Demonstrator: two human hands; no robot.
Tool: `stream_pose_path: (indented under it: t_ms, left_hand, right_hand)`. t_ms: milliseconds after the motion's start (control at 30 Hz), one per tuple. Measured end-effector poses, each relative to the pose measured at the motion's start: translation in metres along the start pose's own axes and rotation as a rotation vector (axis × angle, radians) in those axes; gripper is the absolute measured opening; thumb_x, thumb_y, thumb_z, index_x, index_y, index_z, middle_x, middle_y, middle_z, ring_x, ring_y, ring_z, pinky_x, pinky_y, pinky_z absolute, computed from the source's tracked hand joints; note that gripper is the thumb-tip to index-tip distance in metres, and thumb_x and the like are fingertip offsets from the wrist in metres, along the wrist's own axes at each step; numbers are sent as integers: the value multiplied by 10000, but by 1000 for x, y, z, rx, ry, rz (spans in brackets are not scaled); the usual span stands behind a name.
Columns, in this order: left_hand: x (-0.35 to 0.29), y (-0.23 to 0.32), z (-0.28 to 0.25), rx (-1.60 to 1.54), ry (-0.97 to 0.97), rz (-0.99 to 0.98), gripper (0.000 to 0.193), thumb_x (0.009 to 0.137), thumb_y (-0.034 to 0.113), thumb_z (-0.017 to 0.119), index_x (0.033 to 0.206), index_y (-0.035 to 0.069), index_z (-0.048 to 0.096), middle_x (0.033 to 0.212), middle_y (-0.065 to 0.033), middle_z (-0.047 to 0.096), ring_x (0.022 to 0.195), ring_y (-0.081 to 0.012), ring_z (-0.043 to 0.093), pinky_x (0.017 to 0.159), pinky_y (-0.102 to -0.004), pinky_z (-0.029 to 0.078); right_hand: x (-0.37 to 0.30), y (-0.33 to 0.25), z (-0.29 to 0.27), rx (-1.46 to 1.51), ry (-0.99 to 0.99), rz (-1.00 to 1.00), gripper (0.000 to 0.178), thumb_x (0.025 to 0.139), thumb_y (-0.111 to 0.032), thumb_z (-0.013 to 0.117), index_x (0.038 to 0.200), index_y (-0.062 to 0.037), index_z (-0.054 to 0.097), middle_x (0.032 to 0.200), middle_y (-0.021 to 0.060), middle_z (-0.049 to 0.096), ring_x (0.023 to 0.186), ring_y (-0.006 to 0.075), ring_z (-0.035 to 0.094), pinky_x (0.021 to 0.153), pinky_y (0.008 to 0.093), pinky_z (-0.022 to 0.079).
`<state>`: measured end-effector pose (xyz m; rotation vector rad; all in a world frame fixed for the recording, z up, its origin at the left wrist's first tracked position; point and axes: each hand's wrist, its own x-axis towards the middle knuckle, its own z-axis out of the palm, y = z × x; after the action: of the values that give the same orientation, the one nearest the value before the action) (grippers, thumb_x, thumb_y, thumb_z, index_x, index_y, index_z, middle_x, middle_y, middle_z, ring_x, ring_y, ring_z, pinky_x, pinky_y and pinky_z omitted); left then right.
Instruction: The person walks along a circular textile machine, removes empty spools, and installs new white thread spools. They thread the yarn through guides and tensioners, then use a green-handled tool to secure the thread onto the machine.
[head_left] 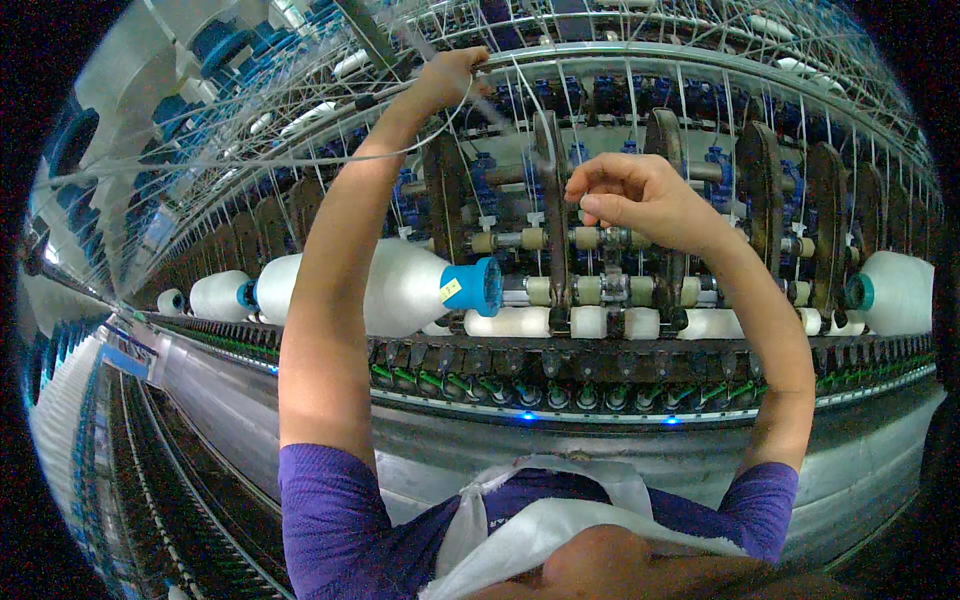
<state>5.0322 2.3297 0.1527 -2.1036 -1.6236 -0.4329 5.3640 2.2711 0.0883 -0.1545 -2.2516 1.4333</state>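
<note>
My left hand [455, 80] is raised to the metal rail [620, 48], fingers closed at a loose white roving strand [400, 153]. This strand sags from the left across my forearm and curves up to the fingers. My right hand [640, 200] hovers before the drafting rollers [600, 238], thumb and curled fingers close together; whatever they pinch is too fine to make out. Between my arms lies a large white roving bobbin [405, 285] with a blue end [475, 287], partly hidden by my left forearm.
Dark upright arms [765, 190] stand along the spinning frame, with hanging strands between them. Another white bobbin [900, 295] lies at the right, and several more run off to the left. Green-marked spindle parts [590, 395] line the lower rail. A long machine row [165, 480] recedes at lower left.
</note>
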Motion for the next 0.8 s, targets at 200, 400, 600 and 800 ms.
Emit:
stream_pose_path:
  t_ms: [200,400,600,800]
  left_hand:
    - [-2,11,5,254,157,88,297,808,140,550,1104,119,549,777,-147,625,700,-332,615,604,-431,488]
    - [-10,16,-3,375,112,100,557,820,96,517,1335,197,330,807,-164,629,693,-345,626,580,-438,504]
    - [-14,7,-14,62,64,43,659,785,103,606,1363,156,292,935,-154,642,823,-325,630,695,-397,507]
    - [-13,-7,-14,-255,10,-3,714,787,199,684,1380,172,288,1055,-111,636,976,-198,597,830,-320,470]
  right_hand:
    - [-13,21,7,35,23,-21,156,844,-134,600,940,-12,589,725,-5,572,667,57,518,610,222,450]
    - [-30,24,16,-185,33,-90,140,821,-123,617,913,-21,591,735,10,576,663,62,494,597,230,430]
    - [-30,22,20,-349,60,-220,148,787,-122,626,884,-15,593,741,76,599,663,151,564,613,280,461]
    - [19,12,5,-502,389,-347,170,818,-147,572,930,-24,604,764,92,602,700,185,582,617,308,468]
